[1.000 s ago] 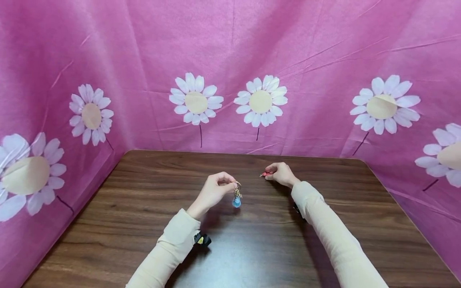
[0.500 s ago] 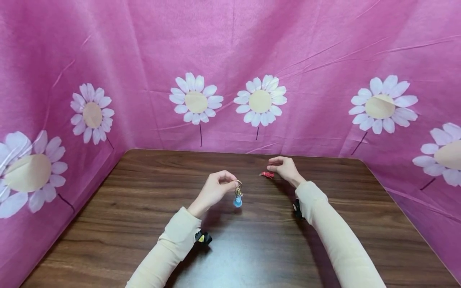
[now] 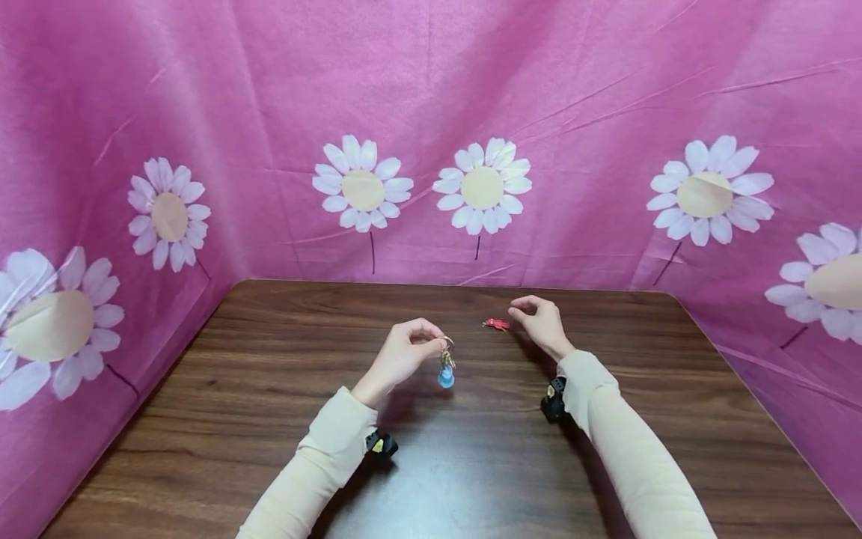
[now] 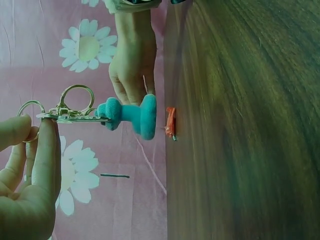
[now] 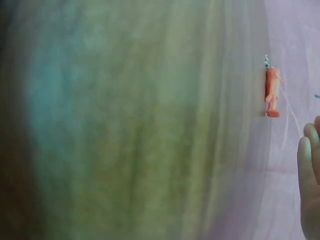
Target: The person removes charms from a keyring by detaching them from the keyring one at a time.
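- A pink fabric backdrop (image 3: 572, 75) surrounds the work area on three sides, printed with large white daisies (image 3: 363, 190) that have pale yellow centres and thin dark stems.
- Below it, a dark brown wood-grain table (image 3: 485, 464) with rounded far corners stretches out before you, a pale patch of light shining on its near part.
- Your two arms reach in from the bottom, in a cream fabric left sleeve (image 3: 316, 457) and a cream fabric right sleeve (image 3: 633, 449), both cuffed at the wrist.
- Your left hand (image 3: 400, 355) is raised near the middle of the table; its thumb and fingers pinch a round, gold-coloured metal ring (image 4: 31, 102) at the top of a hanging bunch.
- Your right hand (image 3: 544, 327) is farther forward, near the table's far edge, its fingers released and gently bent.
- Flat and looped metal pieces (image 4: 85, 119) and a rounded, soft-looking blue charm (image 3: 446, 376) make up the rest of that bunch, with the charm lowest, above the table.
- A black device (image 3: 384, 445) sits at your left wrist and a second black device (image 3: 554, 400) at your right.
- A small red figure-shaped charm (image 3: 497, 324) lies on the table just beside your right fingertips, apart from them, its little metal fitting pointing left.
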